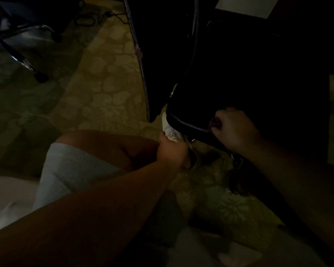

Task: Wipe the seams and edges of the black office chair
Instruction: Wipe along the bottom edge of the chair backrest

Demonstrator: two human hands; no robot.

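Dim room, patterned yellow-green carpet [108, 78]. Black padded office chair [239, 74] at centre-right, seat front corner low in view, pale piping seam [191, 126] running along its edge.

Left hand [172, 151] below that corner, fingers curled round a crumpled white cloth [170, 132], cloth pressed up against the seat's underside edge near the corner. Right hand [233, 128] fisted on the seat rim just beside, fingers wrapped over the piping, apparently steadying the chair.

Chrome base leg and dark caster of a second chair [25, 62] at upper left, well apart. Dark cable [96, 18] loose on the carpet at top. Bent knee with pale ribbed shorts [69, 170] at lower left.

Risks, as judged:
- Poor light: grime in the seam likely missed, stretches skipped.
- Chair on casters: may roll or swivel away if the right-hand grip loosens under wiping pressure.
- Metal fittings under the seat close to the cloth: snagging, or knuckles scraped.
- Bunched cloth: rides over the piping rather than into the groove.

Writing, brands, labels: none legible; too dark to tell.
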